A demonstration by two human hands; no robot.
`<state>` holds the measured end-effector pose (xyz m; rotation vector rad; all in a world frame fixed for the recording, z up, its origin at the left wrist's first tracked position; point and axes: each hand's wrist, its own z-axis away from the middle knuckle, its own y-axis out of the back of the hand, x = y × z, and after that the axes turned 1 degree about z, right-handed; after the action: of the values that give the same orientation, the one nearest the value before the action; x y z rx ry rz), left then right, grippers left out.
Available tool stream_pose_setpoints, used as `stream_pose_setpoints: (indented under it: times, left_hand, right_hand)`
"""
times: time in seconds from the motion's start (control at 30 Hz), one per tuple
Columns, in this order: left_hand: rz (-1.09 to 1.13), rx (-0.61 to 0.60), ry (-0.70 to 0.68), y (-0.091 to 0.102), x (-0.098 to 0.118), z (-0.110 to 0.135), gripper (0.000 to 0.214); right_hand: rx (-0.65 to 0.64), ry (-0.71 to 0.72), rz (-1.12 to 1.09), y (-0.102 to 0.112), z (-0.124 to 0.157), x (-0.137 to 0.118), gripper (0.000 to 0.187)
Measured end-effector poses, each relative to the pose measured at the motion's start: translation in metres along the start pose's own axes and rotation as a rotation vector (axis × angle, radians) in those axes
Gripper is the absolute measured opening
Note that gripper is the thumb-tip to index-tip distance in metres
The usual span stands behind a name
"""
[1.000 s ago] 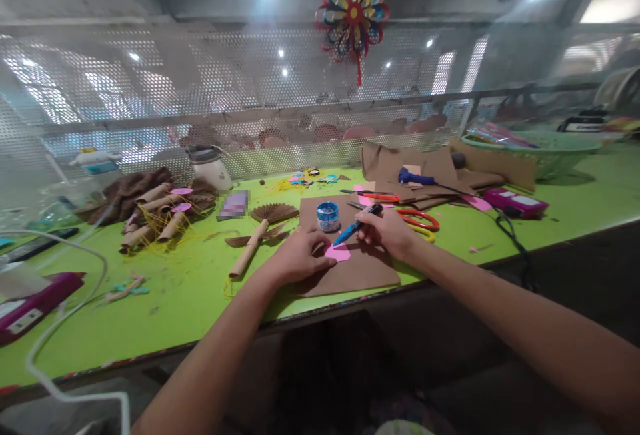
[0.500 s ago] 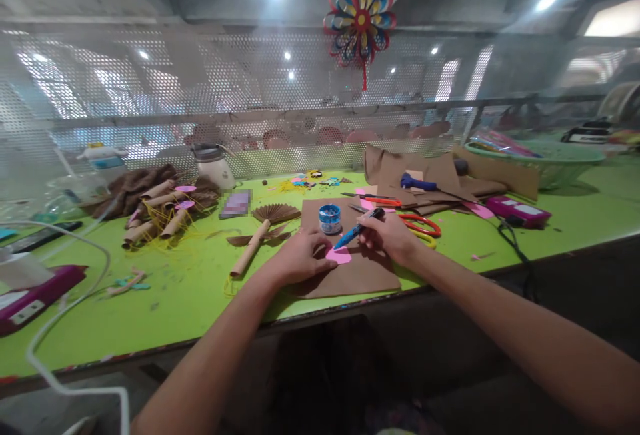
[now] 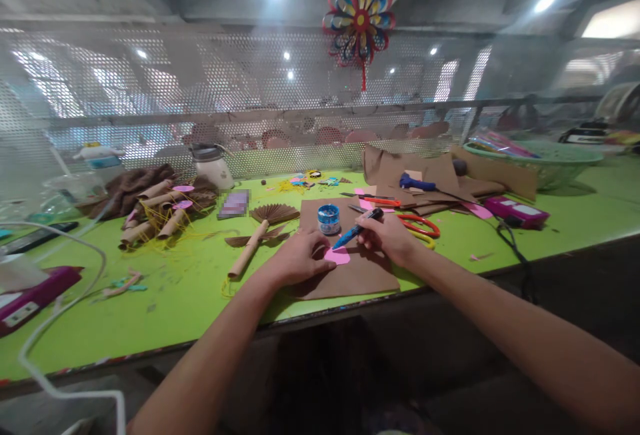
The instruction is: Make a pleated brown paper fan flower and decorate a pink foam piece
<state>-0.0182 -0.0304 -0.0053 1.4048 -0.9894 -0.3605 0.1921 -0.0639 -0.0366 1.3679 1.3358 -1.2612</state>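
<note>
I watch the brown sheet (image 3: 367, 280) on the green table (image 3: 175, 308). Over it, the right hand (image 3: 385, 235) holds a blue marker (image 3: 350, 236), tip angled down at a pink paper piece (image 3: 339, 257); from here I can't quite tell whether they touch. The left hand (image 3: 300, 256) has its fingers at that piece's left edge. A blue jar (image 3: 329, 221) stands on the sheet's far part. I see a paper roll (image 3: 249, 249) left of the sheet and a blue glue gun (image 3: 419, 184) beyond its right side.
</note>
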Motion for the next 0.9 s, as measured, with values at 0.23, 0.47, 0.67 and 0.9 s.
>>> stream_pose_setpoints:
  times: [0.23,0.47,0.67,0.9]
  left_hand:
    - [0.006,0.017,-0.001,-0.0014,-0.0022,-0.0003,0.032]
    - [-0.006,0.016,0.001,-0.0031,-0.0044,-0.0006,0.031]
    - [-0.005,0.020,0.001,-0.0018,-0.0023,0.0002,0.033]
    - [0.000,0.024,-0.016,-0.0014,-0.0021,-0.0004,0.033]
  right_hand:
    - [0.008,-0.008,0.004,0.0001,-0.0001,0.0003,0.019]
    - [-0.003,-0.012,0.033,0.0005,0.0009,0.0013,0.021]
    - [-0.017,-0.001,0.021,0.0004,0.0007,0.0019,0.018]
    - [-0.019,0.003,0.027,-0.0019,0.0032,-0.0024,0.019]
